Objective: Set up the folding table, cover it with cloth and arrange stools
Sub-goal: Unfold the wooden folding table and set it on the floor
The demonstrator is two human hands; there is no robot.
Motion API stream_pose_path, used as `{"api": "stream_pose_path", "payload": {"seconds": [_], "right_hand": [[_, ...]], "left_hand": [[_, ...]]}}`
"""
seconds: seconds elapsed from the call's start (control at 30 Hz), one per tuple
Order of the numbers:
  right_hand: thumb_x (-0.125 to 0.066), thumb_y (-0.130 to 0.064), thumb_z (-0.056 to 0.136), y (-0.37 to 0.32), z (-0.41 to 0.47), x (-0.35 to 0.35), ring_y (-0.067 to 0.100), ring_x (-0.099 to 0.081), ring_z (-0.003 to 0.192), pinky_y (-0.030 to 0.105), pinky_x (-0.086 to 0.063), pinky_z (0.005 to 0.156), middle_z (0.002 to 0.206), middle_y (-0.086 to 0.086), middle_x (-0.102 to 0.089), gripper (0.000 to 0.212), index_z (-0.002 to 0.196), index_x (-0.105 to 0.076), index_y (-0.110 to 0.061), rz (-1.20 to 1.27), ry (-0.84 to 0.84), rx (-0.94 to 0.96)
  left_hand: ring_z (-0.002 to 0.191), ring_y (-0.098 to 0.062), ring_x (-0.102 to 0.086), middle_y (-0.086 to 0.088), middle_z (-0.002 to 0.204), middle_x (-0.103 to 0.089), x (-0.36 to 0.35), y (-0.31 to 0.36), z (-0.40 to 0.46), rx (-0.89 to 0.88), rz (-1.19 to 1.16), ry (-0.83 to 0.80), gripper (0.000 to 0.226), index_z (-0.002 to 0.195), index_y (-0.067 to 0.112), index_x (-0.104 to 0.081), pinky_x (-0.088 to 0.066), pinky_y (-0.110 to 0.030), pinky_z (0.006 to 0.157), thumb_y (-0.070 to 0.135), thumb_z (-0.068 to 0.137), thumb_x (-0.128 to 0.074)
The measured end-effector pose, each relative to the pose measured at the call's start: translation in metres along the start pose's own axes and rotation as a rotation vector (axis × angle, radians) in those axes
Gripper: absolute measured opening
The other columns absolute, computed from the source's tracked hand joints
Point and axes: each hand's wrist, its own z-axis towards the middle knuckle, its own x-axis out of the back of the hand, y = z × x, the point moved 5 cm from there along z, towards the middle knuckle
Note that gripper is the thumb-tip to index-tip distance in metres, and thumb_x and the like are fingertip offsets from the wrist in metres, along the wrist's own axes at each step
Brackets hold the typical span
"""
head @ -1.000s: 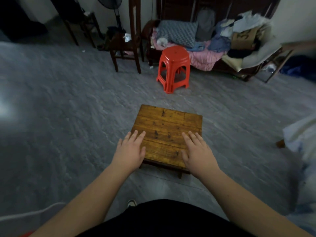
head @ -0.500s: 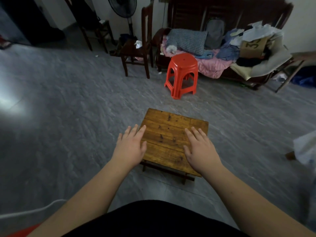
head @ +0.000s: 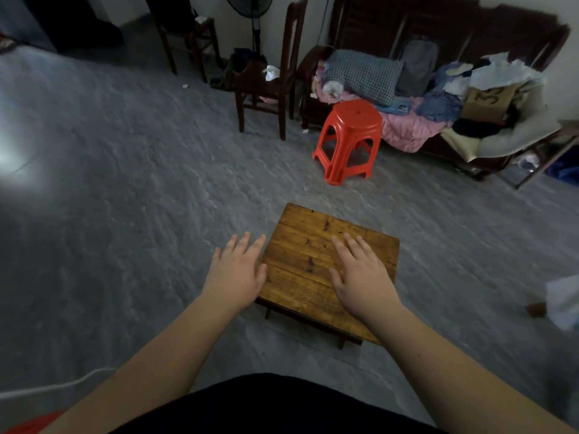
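Hands flat: L hand (head: 236, 275) beside wooden stool (head: 316, 261), R hand (head: 360, 277) over top.

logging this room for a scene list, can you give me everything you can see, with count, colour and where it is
wooden table: 1, brown planks, low on the floor, centre
plastic stool: 1, red, beyond the table, in front of the bench
wooden chair: 1, dark brown, left of the stool
second chair: 1, dark, far left by the wall, partly seen
standing fan: 1, black, behind the chair, top cut off
wooden bench: 1, dark, back right wall
pile of clothes: 1 heap, pink, blue, white, checked, on the bench
white cloth: 1, right edge, cut off
floor: grey
left hand: 1, fingers straight, at the table's left edge
right hand: 1, flat over the tabletop
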Motion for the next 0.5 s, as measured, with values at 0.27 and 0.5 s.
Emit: {"api": "stream_pose_path", "payload": {"seconds": [0.27,0.5], "right_hand": [[-0.043,-0.043,0.099,-0.086,0.054,-0.014,0.022,-0.01,0.152,0.045,-0.019,0.122,0.164,0.001,-0.019,0.063,0.156,-0.019,-0.028,-0.012,-0.034,0.126],[-0.044,-0.041,0.1,-0.194,0.101,-0.041,0.022,-0.011,0.152,0.043,-0.017,0.122,0.164,0.003,-0.021,0.063,0.156,-0.021,-0.025,-0.025,-0.099,0.342]], "left_hand": [[0.152,-0.026,-0.015,-0.003,0.165,-0.019,0.024,-0.095,-0.003,0.14,-0.036,0.012,0.064,0.157,0.031,-0.019,-0.018,-0.053,0.12,0.043,0.099,-0.044],[0.151,-0.028,-0.017,-0.005,0.164,-0.021,0.049,-0.202,-0.041,0.41,-0.066,0.082,0.066,0.157,0.03,-0.02,-0.017,-0.052,0.12,0.04,0.098,-0.047]]}}
